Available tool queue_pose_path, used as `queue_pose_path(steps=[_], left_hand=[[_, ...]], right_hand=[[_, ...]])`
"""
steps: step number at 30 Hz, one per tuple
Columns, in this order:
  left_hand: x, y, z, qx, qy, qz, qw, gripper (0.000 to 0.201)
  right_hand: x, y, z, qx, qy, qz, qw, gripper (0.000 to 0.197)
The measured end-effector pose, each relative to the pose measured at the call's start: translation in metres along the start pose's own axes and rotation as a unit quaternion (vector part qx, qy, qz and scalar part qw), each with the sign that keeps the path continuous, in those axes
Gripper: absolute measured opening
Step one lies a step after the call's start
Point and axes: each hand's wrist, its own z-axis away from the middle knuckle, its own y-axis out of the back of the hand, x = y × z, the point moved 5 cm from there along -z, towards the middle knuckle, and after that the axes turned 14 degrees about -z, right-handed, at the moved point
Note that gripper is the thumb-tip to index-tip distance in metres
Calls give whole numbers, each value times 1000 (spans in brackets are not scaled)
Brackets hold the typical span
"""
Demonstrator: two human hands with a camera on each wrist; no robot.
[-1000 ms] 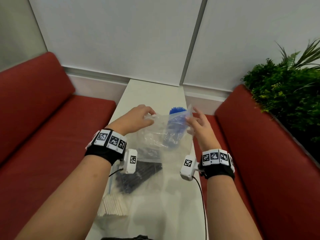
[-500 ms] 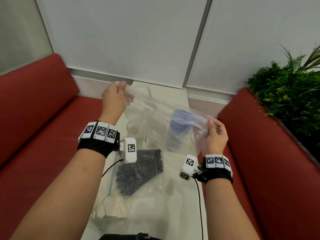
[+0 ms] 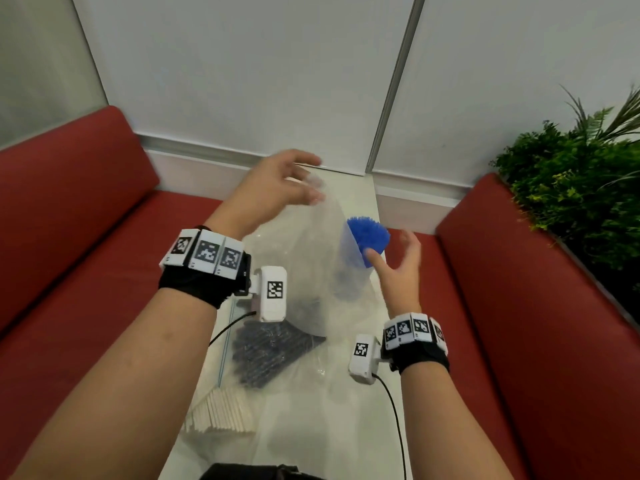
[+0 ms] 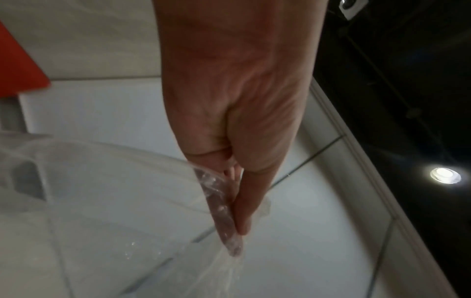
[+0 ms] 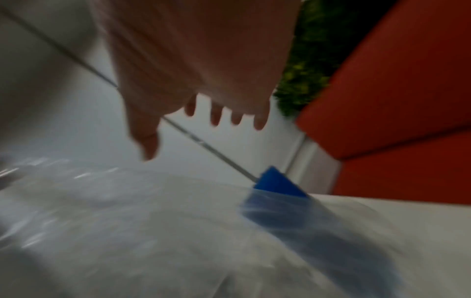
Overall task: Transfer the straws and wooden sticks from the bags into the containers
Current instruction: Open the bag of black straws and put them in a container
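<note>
A booth-style seating nook, perhaps an office lounge or café: two red cushioned benches [image 3: 86, 216] flank a narrow white table [image 3: 353, 188], with pale wall panels [image 3: 242, 71] and leafy green plants [image 3: 571, 188].

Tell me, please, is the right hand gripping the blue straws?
No, the right hand is spread open beside the blue straws, fingers holding nothing.

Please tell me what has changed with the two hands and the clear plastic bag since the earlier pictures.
The right hand let go of the clear plastic bag and now hovers open beside the bundle of blue straws. The left hand moved right, toward the table's middle; the bag's edge lies between its straightened fingers. The bag of black straws and the white wooden sticks did not move.
</note>
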Motion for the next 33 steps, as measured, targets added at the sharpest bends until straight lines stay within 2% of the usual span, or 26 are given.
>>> queue_pose_path(steps=[2, 4, 6, 8, 9, 11, 13, 15, 17, 19, 20, 23, 24, 26, 27, 28, 29, 31, 32, 33], left_hand=[[13, -28, 2, -70, -22, -20, 997, 53], [20, -44, 4, -103, -46, -40, 993, 53], [15, -41, 4, -113, -44, -62, 991, 57], [0, -31, 3, -159, -14, -128, 979, 60], [-11, -28, 5, -205, 4, -182, 962, 58], [-34, -28, 11, -303, 42, -293, 906, 50], [-54, -30, 15, -346, 76, -378, 855, 45], [-67, -31, 18, -350, 106, -418, 831, 38], [-72, -28, 22, -349, 138, -445, 813, 38], [-68, -19, 21, -322, 141, -468, 811, 42], [-62, -14, 18, -286, 124, -469, 826, 44], [-34, -7, 9, -149, 63, -378, 912, 55], [-25, -7, 6, -106, 53, -342, 932, 56], [-14, -10, 1, -22, 50, -322, 945, 53], [-11, -11, -1, 18, 59, -330, 942, 52], [-8, -12, -1, 56, 71, -336, 938, 51], [-7, -13, -1, 88, 83, -332, 936, 50], [-8, -15, 1, 113, 106, -290, 944, 52], [-8, -16, 2, 112, 118, -273, 948, 54], [-7, -14, 3, 110, 124, -278, 946, 56]], right_hand=[[-35, -40, 2, -138, 26, -14, 990, 76], [-63, -62, 2, -196, 46, -49, 978, 46], [-77, -61, -4, -188, 47, -97, 976, 20], [-79, -43, -10, -152, 40, -118, 980, 24], [-77, -33, -12, -141, 33, -143, 979, 26], [-76, -16, -16, -137, 29, -179, 974, 20], [-76, -3, -20, -117, 32, -200, 972, 13], [-79, 7, -22, -98, 49, -201, 973, 24], [-81, 15, -22, -88, 76, -143, 983, 43], [-84, 22, -19, -68, 90, -47, 992, 58], [-86, 25, -18, -49, 97, 7, 994, 63], [-95, 21, -14, 41, 123, 172, 976, 78], [-102, 14, -8, 71, 150, 196, 966, 77], [-118, -10, 9, 77, 233, 185, 952, 50], [-123, -26, 15, 32, 236, 162, 958, 33], [-123, -45, 21, -45, 194, 135, 971, 28], [-116, -64, 27, -138, 122, 126, 975, 36], [-98, -92, 42, -280, 17, 185, 942, 57], [-89, -97, 45, -301, -1, 199, 933, 54], [-83, -96, 44, -289, -1, 194, 937, 40]])
